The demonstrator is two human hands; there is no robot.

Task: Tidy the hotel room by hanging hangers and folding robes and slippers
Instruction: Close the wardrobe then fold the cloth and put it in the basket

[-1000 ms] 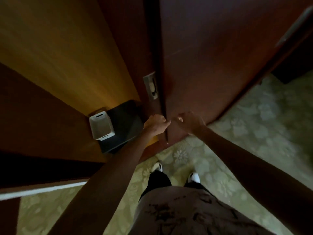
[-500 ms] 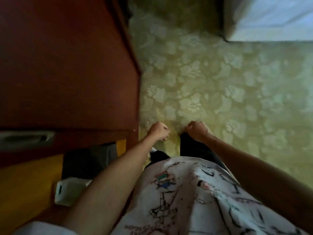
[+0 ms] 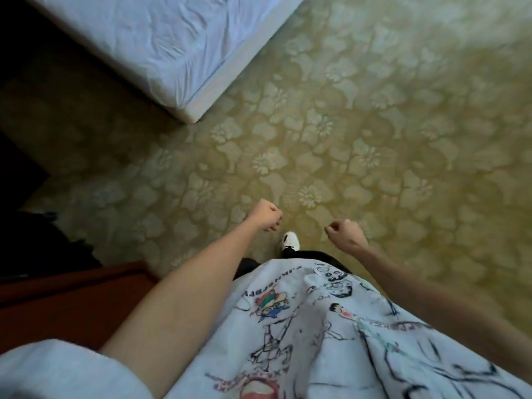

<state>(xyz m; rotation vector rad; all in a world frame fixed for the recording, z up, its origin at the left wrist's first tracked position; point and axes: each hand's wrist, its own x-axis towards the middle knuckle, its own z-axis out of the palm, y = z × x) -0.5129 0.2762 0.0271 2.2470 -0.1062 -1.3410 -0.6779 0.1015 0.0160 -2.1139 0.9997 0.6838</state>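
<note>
**Both fists closed over the carpet, nothing held**

At the far left a dark area (image 3: 26, 249) is too dark to make out. Next to it, a reddish-brown wooden furniture edge (image 3: 66, 292) is cut off by the frame. The white bed with wrinkled sheet (image 3: 161, 44) shows only one corner. No hanger, robe or slipper is visible.

The left hand (image 3: 266, 216) is curled into a fist and holds nothing. One white shoe (image 3: 290, 240) shows between the hands, half hidden by the white printed shirt (image 3: 331, 335). The right hand (image 3: 345, 234) is also curled and empty, above the green-yellow flowered carpet (image 3: 403, 139).
</note>
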